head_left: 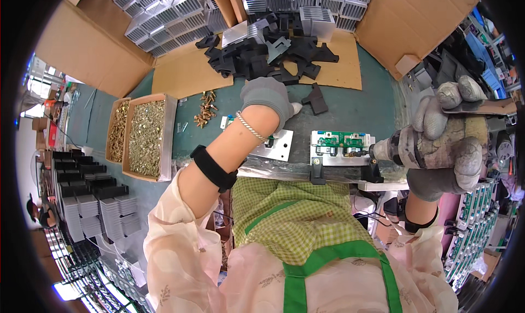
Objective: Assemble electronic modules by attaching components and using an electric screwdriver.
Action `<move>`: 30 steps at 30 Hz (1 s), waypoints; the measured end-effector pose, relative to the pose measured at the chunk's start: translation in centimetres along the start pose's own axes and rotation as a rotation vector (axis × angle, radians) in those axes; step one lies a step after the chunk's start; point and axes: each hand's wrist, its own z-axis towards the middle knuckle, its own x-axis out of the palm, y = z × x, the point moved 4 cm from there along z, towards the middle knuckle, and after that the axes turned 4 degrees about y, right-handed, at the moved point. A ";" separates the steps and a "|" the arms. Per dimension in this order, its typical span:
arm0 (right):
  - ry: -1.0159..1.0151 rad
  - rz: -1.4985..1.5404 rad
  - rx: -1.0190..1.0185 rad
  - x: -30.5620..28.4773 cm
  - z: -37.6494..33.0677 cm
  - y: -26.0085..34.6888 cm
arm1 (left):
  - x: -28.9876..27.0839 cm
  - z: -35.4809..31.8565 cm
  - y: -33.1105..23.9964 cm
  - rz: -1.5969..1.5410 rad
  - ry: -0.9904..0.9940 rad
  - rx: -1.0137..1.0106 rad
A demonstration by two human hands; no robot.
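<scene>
My right hand (448,132), in a grey glove, is wrapped round a power screwdriver (404,148) with a worn, taped body. The tool lies nearly level, and its bit reaches the right end of a green circuit board (342,139) on a silver metal plate (328,160). Two black brackets, one of them a bracket (318,173), stand at the plate's front edge. My left hand (268,97), also gloved, reaches over a second silver plate (281,146). One pale fingertip shows close to a loose black plastic part (315,100); the other fingers are hidden.
A heap of black plastic parts (257,58) lies on cardboard at the back, before stacked silver heat sinks (175,17). Brass-coloured screws (206,110) lie loose on the green table, beside a cardboard box of small metal pieces (146,132). Racked circuit boards (473,225) stand at the right.
</scene>
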 end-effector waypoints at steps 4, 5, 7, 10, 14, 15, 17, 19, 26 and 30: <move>-0.006 0.037 0.034 -0.1 0.0 -0.7 | 0.3 -0.3 0.0 -0.017 0.008 0.064; -0.038 0.051 0.054 0.1 0.0 -0.7 | -0.1 -0.7 0.1 -0.059 -0.088 0.080; -0.047 0.026 0.067 0.7 0.4 -0.5 | -0.7 -1.8 0.5 -0.104 -0.183 0.093; -0.046 0.121 0.088 1.4 1.4 -0.4 | -1.7 -4.6 2.7 -0.428 -0.415 0.088; 0.098 0.152 0.069 2.3 2.2 -1.0 | 1.7 -10.2 4.9 -1.382 -0.264 0.586; 0.111 0.124 0.112 2.4 2.3 -1.4 | 3.4 -11.9 5.0 -1.498 -0.104 0.648; 0.077 0.198 0.145 2.8 2.4 -2.7 | 6.8 -12.7 4.1 -1.658 0.201 0.553; 0.133 0.197 0.145 3.7 3.0 -4.0 | 9.4 -13.6 3.2 -1.815 0.207 0.484; 0.059 0.364 -0.011 8.9 4.3 -7.9 | 14.2 -12.7 1.8 -2.110 0.171 0.265; 0.004 -0.121 0.330 8.5 3.2 -7.4 | 15.0 -10.9 1.7 -2.201 0.127 0.254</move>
